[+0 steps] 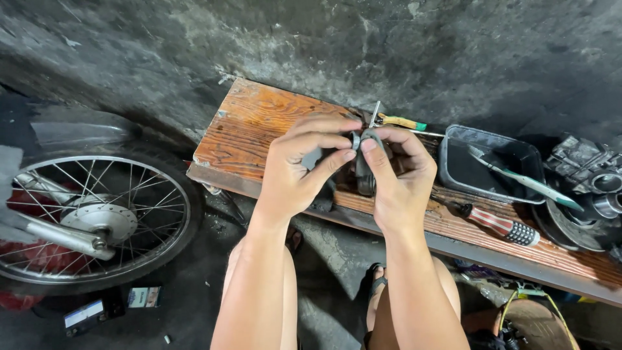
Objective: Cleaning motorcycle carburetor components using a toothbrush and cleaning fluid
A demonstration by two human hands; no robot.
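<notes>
Centre frame: left hand (295,172) and right hand (398,172) pinch a small dark-grey metal part (364,162); fitting under way, steady alignment needed next.

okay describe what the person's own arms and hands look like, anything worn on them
Both forearms are bare up to the bottom edge of the picture, with no sleeves showing. The left hand and right hand wear no gloves, and no rings, watch or wristband show on the sides in view. The fingernails that show are short. The palms and inner wrists are turned away from the camera, so anything there cannot be seen.
</notes>
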